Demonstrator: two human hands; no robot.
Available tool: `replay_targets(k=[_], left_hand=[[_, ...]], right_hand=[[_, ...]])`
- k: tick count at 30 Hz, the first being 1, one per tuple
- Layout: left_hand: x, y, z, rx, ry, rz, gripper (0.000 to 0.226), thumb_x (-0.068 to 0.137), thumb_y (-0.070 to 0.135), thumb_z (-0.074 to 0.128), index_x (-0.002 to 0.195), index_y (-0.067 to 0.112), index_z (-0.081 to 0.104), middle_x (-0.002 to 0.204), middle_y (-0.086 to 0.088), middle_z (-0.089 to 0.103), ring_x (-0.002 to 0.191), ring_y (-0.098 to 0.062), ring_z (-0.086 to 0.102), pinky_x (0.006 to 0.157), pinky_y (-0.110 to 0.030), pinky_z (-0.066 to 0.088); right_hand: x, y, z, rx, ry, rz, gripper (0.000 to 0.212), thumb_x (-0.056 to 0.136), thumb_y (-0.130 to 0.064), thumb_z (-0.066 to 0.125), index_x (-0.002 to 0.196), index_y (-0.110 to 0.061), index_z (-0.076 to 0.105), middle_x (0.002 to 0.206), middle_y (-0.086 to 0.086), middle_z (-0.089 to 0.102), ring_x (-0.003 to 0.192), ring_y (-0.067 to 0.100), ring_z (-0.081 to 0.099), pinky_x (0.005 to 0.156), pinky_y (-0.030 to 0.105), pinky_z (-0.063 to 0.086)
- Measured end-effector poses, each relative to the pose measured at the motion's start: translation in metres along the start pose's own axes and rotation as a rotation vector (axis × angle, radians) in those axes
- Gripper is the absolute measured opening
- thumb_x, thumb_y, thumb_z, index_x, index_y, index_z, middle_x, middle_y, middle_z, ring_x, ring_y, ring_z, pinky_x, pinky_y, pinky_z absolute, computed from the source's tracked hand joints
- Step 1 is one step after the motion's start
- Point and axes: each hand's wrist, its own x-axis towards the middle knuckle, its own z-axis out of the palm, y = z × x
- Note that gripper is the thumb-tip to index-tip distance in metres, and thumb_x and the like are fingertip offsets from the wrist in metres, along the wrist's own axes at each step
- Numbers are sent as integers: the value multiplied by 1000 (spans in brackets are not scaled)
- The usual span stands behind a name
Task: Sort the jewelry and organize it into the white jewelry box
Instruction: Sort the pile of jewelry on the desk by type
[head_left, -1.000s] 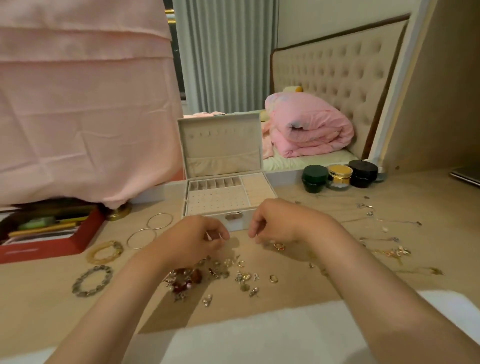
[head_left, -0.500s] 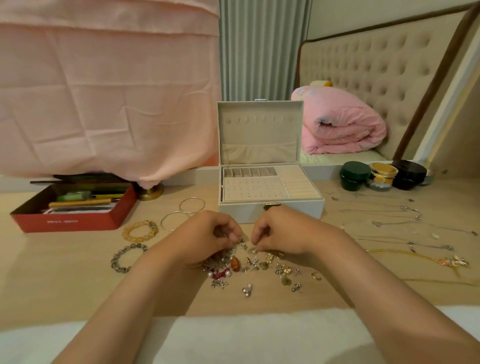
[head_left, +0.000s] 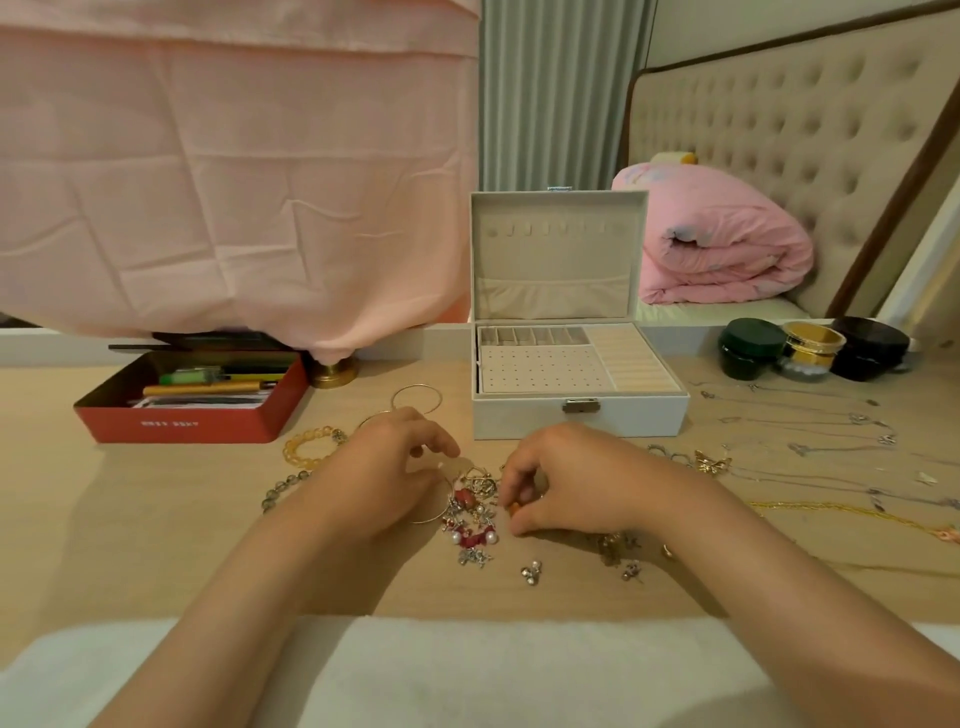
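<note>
The white jewelry box (head_left: 576, 415) stands open at the middle of the table, its lid upright and its tray compartments bare. In front of it lies a pile of small earrings and charms (head_left: 470, 514). My left hand (head_left: 384, 467) hovers at the pile's left edge over a thin gold hoop (head_left: 434, 517), and a tiny pale piece shows between its thumb and forefinger. My right hand (head_left: 571, 478) is at the pile's right edge and pinches a small orange piece (head_left: 514, 508). More loose studs (head_left: 531, 571) lie nearer to me.
A yellow bead bracelet (head_left: 306, 447), a grey bead bracelet (head_left: 283, 488) and gold bangles (head_left: 415, 397) lie left of the hands. Thin necklaces (head_left: 805, 441) spread out on the right. A red tin (head_left: 192, 415) sits far left, three jars (head_left: 753, 348) back right.
The view has swung left and closer. Both hands have dropped from in front of the box down to the earring pile, and the right one now pinches an orange piece.
</note>
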Motion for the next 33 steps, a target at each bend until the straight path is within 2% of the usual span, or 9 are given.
replay_targets(k=[3,8,10,14,19,24,27,29,33], left_hand=[[-6,1,5,-20,-74,-2,21,91,23,67,101,41,69,102,20,58,93,0,57,81,-19,48],[-9,-1,-6,-113,-87,-37,31,94,11,61,100,41,68,96,25,66,88,12,58,68,-2,42],[-10,-8,-16,-48,-57,-69,32,93,13,62,94,45,66,97,24,66,88,7,59,67,-5,42],[-15,-11,-25,112,-170,-131,7,81,42,78,87,41,74,94,24,62,85,0,58,67,-18,44],[-12,-10,-18,160,-220,-142,4,82,37,77,86,37,76,96,18,66,81,-2,56,70,-21,47],[-10,-22,-21,197,-236,-186,2,86,34,72,86,36,74,94,15,68,81,-3,57,75,-25,51],[-11,-22,-21,214,-215,-185,4,88,39,67,87,37,70,94,16,66,85,-6,57,78,-27,52],[-11,-18,-18,190,-156,-146,6,90,41,63,92,39,68,98,17,63,90,-7,56,75,-25,49],[-5,-6,-4,139,-7,40,21,94,36,60,113,41,67,114,16,56,111,-6,49,87,-30,47]], right_hand=[[-3,4,-7,53,-16,40,19,79,-36,85,95,-34,75,88,-15,70,75,-2,64,61,13,47],[-5,6,-15,-12,-73,80,19,82,-33,82,100,-35,76,94,-14,69,86,4,66,83,29,57],[-4,3,-12,-41,-36,70,17,84,-36,79,101,-35,75,94,-16,69,87,2,65,84,30,56],[4,-7,6,-113,149,-49,22,92,-44,67,114,-42,71,105,-20,61,87,-3,56,85,30,50],[6,-9,18,-158,92,-115,32,94,-47,64,125,-50,65,117,-23,54,102,0,53,89,31,47],[1,-3,3,-138,55,-44,15,86,-48,72,101,-46,73,100,-28,65,90,-8,57,84,26,50],[1,0,0,-72,124,-11,14,90,-47,70,102,-42,72,94,-28,65,80,-17,54,72,19,43],[3,1,2,-90,195,-13,18,95,-43,64,112,-43,68,101,-29,60,75,-19,50,73,21,38],[9,0,11,-218,136,-55,37,102,-35,53,138,-40,58,125,-18,53,105,2,52,90,32,45]])
